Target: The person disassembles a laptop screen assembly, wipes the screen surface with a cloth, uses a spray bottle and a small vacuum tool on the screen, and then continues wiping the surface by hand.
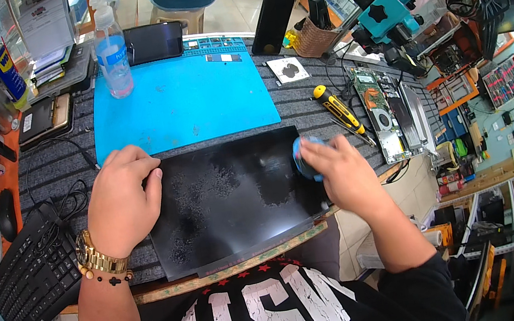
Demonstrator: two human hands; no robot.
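A thin black laptop screen panel (pixel 229 198) lies flat near the table's front edge. Its glossy face carries patches of small wet droplets. My left hand (pixel 124 195), with a gold watch (pixel 102 254) at the wrist, is closed at the panel's upper left corner, thumb along the edge and fingers curled over. At the right end, my right hand (pixel 344 170) presses a bunched blue cloth (pixel 304 158) against the panel's edge; the fingers partly hide the cloth.
Beyond the panel lies a blue work mat (pixel 184 105) with a spray bottle (pixel 114 62) on it. A yellow-and-black screwdriver (pixel 341 112) and an opened laptop base (pixel 385 114) are at right. A black keyboard (pixel 39 269) sits at left. A teal microscope (pixel 383 2) stands at back right.
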